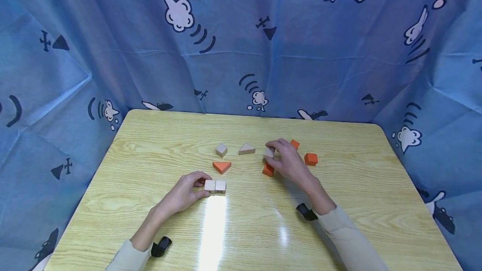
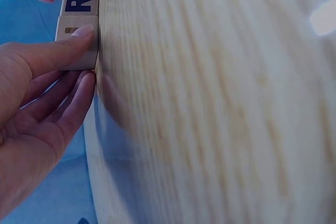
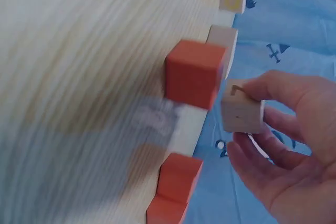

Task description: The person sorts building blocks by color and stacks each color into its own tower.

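Note:
Two pale wooden letter cubes stand side by side in the head view. My left hand (image 1: 184, 191) pinches the left cube (image 1: 209, 185) between thumb and fingers. Its neighbour, a cube (image 2: 80, 4) marked with a dark R in the left wrist view, touches it. My right hand (image 1: 293, 163) grips another wooden cube (image 3: 242, 113) between thumb and fingertips; part of a brown mark shows beside the thumb. In the right wrist view this cube is raised off the table. A red block (image 1: 268, 170) sits close by, just in front of the right hand.
A red triangular block (image 1: 221, 166) lies behind the paired cubes. Farther back are a wooden cube (image 1: 221, 149) and a wooden triangular block (image 1: 246, 150). Two more red blocks, one nearer (image 1: 311, 159) and one behind (image 1: 295, 143), flank the right hand. Blue cloth (image 1: 233, 45) hangs behind the table.

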Tool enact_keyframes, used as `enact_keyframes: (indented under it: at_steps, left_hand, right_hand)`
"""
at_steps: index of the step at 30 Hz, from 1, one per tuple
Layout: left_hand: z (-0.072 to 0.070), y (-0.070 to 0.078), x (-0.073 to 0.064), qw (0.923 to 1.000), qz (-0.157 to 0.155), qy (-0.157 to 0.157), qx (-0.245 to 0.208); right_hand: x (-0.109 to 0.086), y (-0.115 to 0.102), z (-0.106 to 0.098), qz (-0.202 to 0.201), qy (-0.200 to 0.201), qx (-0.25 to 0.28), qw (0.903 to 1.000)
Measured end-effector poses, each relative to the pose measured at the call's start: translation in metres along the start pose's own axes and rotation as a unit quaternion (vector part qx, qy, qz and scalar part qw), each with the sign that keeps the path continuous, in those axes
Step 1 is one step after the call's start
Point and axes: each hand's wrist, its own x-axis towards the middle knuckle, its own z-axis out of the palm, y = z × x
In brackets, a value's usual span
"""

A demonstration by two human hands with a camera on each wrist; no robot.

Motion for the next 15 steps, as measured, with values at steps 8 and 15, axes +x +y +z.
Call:
enact_keyframes:
  at_steps: [8,15]
  left_hand:
    - [0.0,-0.002,0.0,1.0,0.0,-0.006,-0.006]
    - [0.001,-0.002,0.0,1.0,0.002,-0.004,-0.006]
  right_hand:
    - [-0.007,-0.02,0.01,-0.003,-0.017,0.103,0.9946]
    - [-0.012,-0.032,0.023,-0.022,-0.016,0.142,0.9894]
